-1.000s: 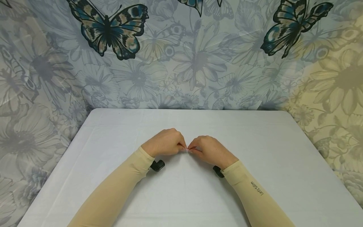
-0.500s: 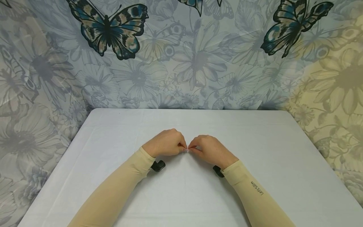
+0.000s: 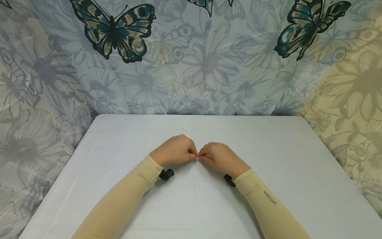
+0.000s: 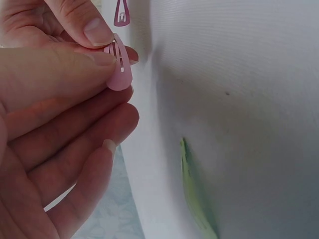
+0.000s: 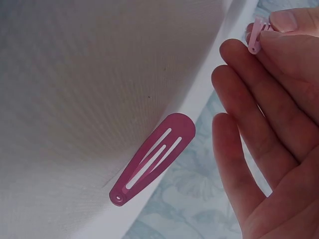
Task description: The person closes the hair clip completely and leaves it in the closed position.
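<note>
My left hand [image 3: 174, 150] and right hand [image 3: 222, 157] meet fingertip to fingertip over the middle of the white table. Between them is a small light pink snap hair clip [image 4: 121, 77]. In the left wrist view the left thumb and index finger pinch it, while the right thumb and fingertip grip its narrow upper end. The right wrist view also shows this pink clip [image 5: 254, 40] pinched between the fingertips of both hands. The other fingers of each hand stay off the clip. From the head the fingertips hide nearly all of it.
A mauve snap hair clip [image 5: 173, 128] appears in the right wrist view; a similar clip [image 4: 122, 22] shows at the left wrist view's top. A narrow pale green object [image 4: 192, 191], kind unclear, lies lower there. The white table [image 3: 143, 212] stands before a butterfly-patterned cloth [image 3: 209, 73].
Both hands stay almost in place, their fingertips drawing slightly closer together. The pale bit of clip seen between them earlier is now nearly hidden in the head view.
</note>
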`<action>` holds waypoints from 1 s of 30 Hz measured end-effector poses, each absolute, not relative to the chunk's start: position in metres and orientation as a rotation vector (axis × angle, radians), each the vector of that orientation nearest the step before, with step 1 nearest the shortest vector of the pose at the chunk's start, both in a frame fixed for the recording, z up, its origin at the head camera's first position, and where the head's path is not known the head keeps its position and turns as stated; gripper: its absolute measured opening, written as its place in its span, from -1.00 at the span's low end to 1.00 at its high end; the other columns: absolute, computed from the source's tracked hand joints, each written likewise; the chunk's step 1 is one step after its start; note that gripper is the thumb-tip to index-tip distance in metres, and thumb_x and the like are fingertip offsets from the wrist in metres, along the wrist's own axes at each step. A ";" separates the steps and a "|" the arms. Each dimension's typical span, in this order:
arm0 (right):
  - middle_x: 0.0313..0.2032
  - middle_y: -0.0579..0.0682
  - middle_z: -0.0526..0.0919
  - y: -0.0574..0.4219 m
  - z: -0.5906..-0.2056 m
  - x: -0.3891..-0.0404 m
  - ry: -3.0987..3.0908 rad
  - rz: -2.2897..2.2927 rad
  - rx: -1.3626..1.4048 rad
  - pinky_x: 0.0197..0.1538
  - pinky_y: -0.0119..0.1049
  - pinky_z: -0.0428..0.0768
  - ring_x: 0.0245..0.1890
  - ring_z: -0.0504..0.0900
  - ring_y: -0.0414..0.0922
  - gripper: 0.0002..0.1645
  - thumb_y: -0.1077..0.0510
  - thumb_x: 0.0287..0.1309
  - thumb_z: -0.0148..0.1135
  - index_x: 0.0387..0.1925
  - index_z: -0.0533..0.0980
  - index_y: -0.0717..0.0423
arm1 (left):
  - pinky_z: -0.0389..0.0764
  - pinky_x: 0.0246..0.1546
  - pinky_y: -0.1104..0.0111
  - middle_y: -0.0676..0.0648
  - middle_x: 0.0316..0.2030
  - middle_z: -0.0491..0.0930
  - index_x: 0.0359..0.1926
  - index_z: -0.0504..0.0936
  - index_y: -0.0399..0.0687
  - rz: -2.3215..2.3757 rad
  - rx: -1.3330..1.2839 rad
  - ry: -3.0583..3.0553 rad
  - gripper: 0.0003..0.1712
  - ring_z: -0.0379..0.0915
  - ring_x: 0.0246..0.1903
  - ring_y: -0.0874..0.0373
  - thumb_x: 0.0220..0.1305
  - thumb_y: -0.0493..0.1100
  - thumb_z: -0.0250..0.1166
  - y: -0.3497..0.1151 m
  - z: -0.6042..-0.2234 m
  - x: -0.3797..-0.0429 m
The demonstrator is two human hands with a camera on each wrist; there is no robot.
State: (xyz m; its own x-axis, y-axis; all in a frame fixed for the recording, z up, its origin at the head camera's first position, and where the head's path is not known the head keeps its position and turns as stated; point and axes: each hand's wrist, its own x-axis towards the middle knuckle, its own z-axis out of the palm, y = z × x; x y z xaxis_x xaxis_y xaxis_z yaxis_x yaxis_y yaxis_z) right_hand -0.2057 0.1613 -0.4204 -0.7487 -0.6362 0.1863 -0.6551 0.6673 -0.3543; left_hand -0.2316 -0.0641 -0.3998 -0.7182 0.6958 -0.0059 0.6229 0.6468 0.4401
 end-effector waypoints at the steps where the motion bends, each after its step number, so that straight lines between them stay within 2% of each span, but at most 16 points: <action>1: -0.19 -0.21 0.85 0.161 -0.421 -0.206 -2.824 0.627 1.097 0.01 -0.22 0.73 -0.14 0.78 -0.20 -0.89 0.17 0.39 0.46 -0.12 0.83 -0.04 | 0.70 -0.09 0.35 0.14 -0.20 0.85 -0.16 0.93 0.07 0.626 1.088 2.687 -0.89 0.68 -0.21 0.32 0.35 -0.18 0.50 -0.064 -0.400 -0.232; 10: -0.20 -0.21 0.86 0.163 -0.421 -0.205 -2.826 0.635 1.086 0.01 -0.21 0.73 -0.13 0.79 -0.18 -0.90 0.16 0.39 0.46 -0.15 0.83 -0.04 | 0.68 -0.14 0.37 0.13 -0.25 0.84 -0.20 0.93 0.05 0.635 1.104 2.680 -0.91 0.62 -0.29 0.33 0.37 -0.17 0.50 -0.062 -0.406 -0.233; 19: -0.21 -0.22 0.85 0.164 -0.422 -0.204 -2.864 0.677 1.045 0.00 -0.22 0.72 -0.14 0.77 -0.21 -0.90 0.17 0.38 0.46 -0.15 0.83 -0.04 | 0.70 -0.12 0.35 0.13 -0.22 0.81 -0.22 0.93 0.09 0.602 1.097 2.703 -0.92 0.64 -0.24 0.32 0.38 -0.12 0.51 -0.059 -0.413 -0.235; 30: -0.11 -0.14 0.86 0.174 -0.414 -0.208 -2.934 0.712 0.930 0.11 -0.09 0.74 -0.03 0.80 -0.10 -0.83 0.20 0.41 0.39 -0.06 0.82 0.02 | 0.66 -0.16 0.34 0.17 -0.33 0.76 -0.28 0.91 0.08 0.619 1.081 2.730 -0.87 0.57 -0.26 0.29 0.42 -0.17 0.46 -0.057 -0.416 -0.236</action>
State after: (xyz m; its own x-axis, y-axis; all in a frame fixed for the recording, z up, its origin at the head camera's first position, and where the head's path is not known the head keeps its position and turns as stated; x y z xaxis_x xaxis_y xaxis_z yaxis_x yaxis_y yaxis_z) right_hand -0.2085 0.1742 -0.4141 -0.8265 -0.5507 0.1168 -0.5431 0.7251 -0.4234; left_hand -0.2363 -0.0573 -0.4159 -0.7317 0.6813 0.0204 0.6234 0.6568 0.4242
